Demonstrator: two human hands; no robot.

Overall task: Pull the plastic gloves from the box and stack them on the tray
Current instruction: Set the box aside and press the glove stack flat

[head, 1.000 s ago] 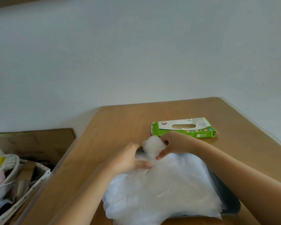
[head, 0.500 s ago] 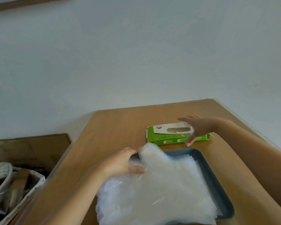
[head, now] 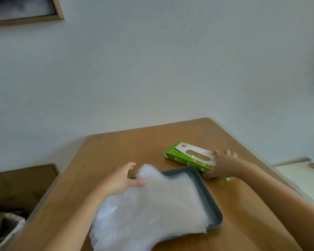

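Observation:
A thick stack of clear plastic gloves (head: 149,211) lies on a grey tray (head: 206,194) and spills over its left and near edges. My left hand (head: 122,177) rests on the stack's far left part, thumb flat on the plastic. The green and white glove box (head: 187,157) lies slanted on the table just beyond the tray's far right corner. Nothing white shows in its oval opening. My right hand (head: 223,164) grips the box's right end, fingers over the far side and thumb on the near side.
The wooden table (head: 116,151) ends at a pale wall behind and drops off at left and right. A brown board (head: 20,180) and a basket of clutter (head: 9,225) sit low on the left. A picture frame (head: 25,17) hangs at upper left.
My right hand left the glove stack, reached to the box and took hold of its right end. The box has turned to a slant. My left hand stayed on the gloves.

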